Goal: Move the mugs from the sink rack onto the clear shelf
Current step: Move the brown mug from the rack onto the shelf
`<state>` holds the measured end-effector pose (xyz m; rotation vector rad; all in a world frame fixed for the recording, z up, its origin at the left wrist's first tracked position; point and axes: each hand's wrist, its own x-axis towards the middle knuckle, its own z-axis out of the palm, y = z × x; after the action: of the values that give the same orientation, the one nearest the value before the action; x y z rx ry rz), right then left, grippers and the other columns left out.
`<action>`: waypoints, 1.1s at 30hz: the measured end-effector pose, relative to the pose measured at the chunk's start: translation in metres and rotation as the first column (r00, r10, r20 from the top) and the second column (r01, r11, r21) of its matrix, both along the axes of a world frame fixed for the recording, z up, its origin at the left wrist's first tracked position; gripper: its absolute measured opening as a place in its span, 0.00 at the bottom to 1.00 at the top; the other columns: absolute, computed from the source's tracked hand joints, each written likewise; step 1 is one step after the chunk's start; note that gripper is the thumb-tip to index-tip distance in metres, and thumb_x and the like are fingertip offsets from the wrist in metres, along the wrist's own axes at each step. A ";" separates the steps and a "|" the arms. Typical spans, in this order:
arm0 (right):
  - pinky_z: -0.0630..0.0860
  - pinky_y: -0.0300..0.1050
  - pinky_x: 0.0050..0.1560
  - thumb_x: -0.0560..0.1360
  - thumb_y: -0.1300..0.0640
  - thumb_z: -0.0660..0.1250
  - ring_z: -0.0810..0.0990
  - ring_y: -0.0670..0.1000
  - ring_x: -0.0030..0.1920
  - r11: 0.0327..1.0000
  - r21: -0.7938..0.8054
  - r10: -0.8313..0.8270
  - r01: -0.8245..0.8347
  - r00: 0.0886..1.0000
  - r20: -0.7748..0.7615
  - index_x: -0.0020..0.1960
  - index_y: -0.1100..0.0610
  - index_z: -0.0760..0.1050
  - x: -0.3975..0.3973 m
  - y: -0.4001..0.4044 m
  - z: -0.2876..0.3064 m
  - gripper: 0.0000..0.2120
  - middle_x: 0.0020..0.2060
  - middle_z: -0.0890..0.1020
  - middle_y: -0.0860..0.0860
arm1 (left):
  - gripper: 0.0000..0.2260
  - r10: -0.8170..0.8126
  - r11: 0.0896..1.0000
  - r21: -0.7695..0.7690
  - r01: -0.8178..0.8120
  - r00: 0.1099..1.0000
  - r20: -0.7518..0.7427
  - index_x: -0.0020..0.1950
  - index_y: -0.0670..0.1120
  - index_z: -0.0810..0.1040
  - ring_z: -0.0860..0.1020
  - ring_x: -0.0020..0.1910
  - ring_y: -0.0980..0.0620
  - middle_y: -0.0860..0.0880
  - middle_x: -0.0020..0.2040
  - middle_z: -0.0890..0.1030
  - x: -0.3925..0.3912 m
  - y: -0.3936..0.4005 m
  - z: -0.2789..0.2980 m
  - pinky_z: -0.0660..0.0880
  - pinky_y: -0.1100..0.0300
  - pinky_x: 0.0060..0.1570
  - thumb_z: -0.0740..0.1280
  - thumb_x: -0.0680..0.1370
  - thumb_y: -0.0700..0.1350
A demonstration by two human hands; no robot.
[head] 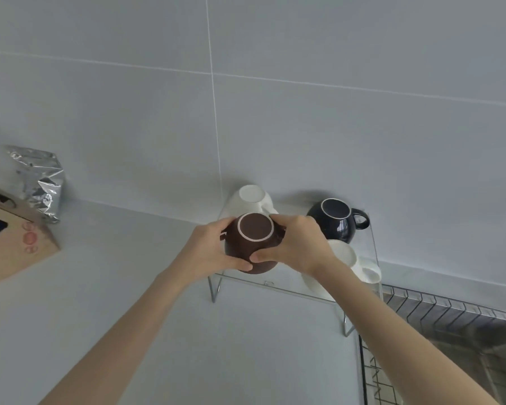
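Note:
A brown mug (253,241) sits upside down at the front left of the clear shelf (275,285). My left hand (209,252) wraps its left side and my right hand (297,247) wraps its right side. Behind it a white mug (250,198) stands upside down near the wall. A dark blue mug (338,219) is upside down at the back right, handle pointing right. Another white mug (354,264) rests at the front right, partly hidden by my right wrist.
The wire sink rack (450,314) lies at the lower right beside the shelf. A crumpled silver foil bag (40,182) and a brown cardboard box (15,241) stand at the left on the white counter. A tiled wall is behind.

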<state>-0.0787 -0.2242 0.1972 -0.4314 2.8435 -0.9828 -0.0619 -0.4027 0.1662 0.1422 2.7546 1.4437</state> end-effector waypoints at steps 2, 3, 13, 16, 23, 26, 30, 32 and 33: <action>0.78 0.49 0.43 0.55 0.44 0.77 0.78 0.51 0.41 1.000 0.007 0.004 -0.004 1.000 0.007 0.49 0.50 0.79 -0.001 -0.007 -0.004 0.24 0.36 0.81 0.47 | 0.37 -0.009 1.000 -0.015 0.009 1.000 -0.007 0.60 0.50 0.74 0.77 0.55 0.54 0.51 0.55 0.80 -0.002 -0.006 -0.003 0.72 0.61 0.60 0.81 0.52 0.44; 0.78 0.49 0.44 0.56 0.44 0.77 0.78 0.51 0.41 1.000 0.011 0.006 -0.006 1.000 0.011 0.49 0.50 0.79 -0.002 -0.012 -0.006 0.24 0.37 0.82 0.48 | 0.38 -0.008 1.000 -0.026 0.008 1.000 -0.005 0.60 0.50 0.74 0.77 0.55 0.54 0.50 0.55 0.80 -0.003 -0.010 -0.004 0.72 0.60 0.60 0.81 0.51 0.45; 0.72 0.43 0.39 0.56 0.43 0.76 0.76 0.50 0.40 0.999 0.031 -0.010 0.009 1.000 0.027 0.48 0.50 0.78 -0.006 -0.035 -0.025 0.23 0.36 0.80 0.46 | 0.38 -0.014 0.994 -0.105 0.014 1.000 0.007 0.62 0.46 0.73 0.75 0.55 0.51 0.48 0.55 0.74 -0.007 -0.031 -0.015 0.70 0.64 0.57 0.81 0.53 0.42; 0.73 0.43 0.40 0.56 0.43 0.76 0.76 0.51 0.40 0.999 0.033 -0.011 0.010 1.000 0.022 0.49 0.49 0.79 -0.007 -0.035 -0.026 0.24 0.36 0.80 0.47 | 0.39 -0.021 0.993 -0.118 0.021 1.000 0.001 0.63 0.45 0.72 0.74 0.55 0.51 0.49 0.56 0.73 -0.009 -0.032 -0.018 0.70 0.64 0.58 0.81 0.53 0.43; 0.75 0.44 0.42 0.56 0.43 0.76 0.77 0.50 0.41 0.999 0.031 -0.014 0.013 1.000 0.019 0.49 0.49 0.78 -0.006 -0.037 -0.027 0.24 0.37 0.80 0.47 | 0.40 -0.025 0.992 -0.127 0.024 1.000 -0.013 0.64 0.44 0.71 0.74 0.57 0.50 0.46 0.59 0.73 -0.009 -0.033 -0.023 0.70 0.63 0.60 0.81 0.54 0.44; 0.75 0.45 0.42 0.56 0.43 0.76 0.76 0.51 0.41 0.999 0.032 -0.024 0.023 1.000 0.017 0.48 0.51 0.78 -0.005 -0.037 -0.028 0.23 0.36 0.79 0.46 | 0.41 -0.021 0.992 -0.122 0.019 1.000 -0.015 0.65 0.43 0.70 0.74 0.58 0.50 0.45 0.60 0.73 -0.008 -0.033 -0.023 0.69 0.62 0.61 0.81 0.54 0.44; 0.69 0.44 0.40 0.60 0.45 0.75 0.74 0.51 0.41 0.999 0.024 0.032 -0.033 0.999 0.043 0.49 0.55 0.74 -0.001 -0.038 -0.030 0.23 0.38 0.77 0.47 | 0.43 -0.048 0.989 -0.138 0.053 0.998 0.038 0.67 0.43 0.67 0.72 0.61 0.50 0.46 0.63 0.71 -0.008 -0.032 -0.021 0.69 0.59 0.64 0.81 0.55 0.44; 0.67 0.42 0.44 0.67 0.47 0.72 0.74 0.51 0.46 0.995 -0.031 0.099 -0.095 0.987 0.128 0.59 0.56 0.70 -0.002 -0.032 -0.022 0.25 0.45 0.76 0.49 | 0.44 -0.053 0.996 -0.074 0.059 0.995 0.079 0.68 0.46 0.65 0.71 0.62 0.53 0.49 0.64 0.70 -0.010 -0.032 -0.015 0.68 0.60 0.63 0.81 0.55 0.45; 0.66 0.41 0.47 0.71 0.48 0.68 0.74 0.53 0.52 0.994 -0.061 0.100 -0.090 0.980 0.173 0.64 0.57 0.66 -0.005 -0.026 -0.016 0.26 0.50 0.76 0.52 | 0.43 -0.035 0.999 -0.002 0.036 0.995 0.097 0.67 0.50 0.66 0.71 0.62 0.55 0.53 0.63 0.71 -0.013 -0.031 -0.008 0.68 0.61 0.62 0.80 0.56 0.48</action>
<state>-0.0838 -0.2507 0.1816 -0.4566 2.6202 -1.0252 -0.0749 -0.4340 0.1583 0.1173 2.6640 1.3982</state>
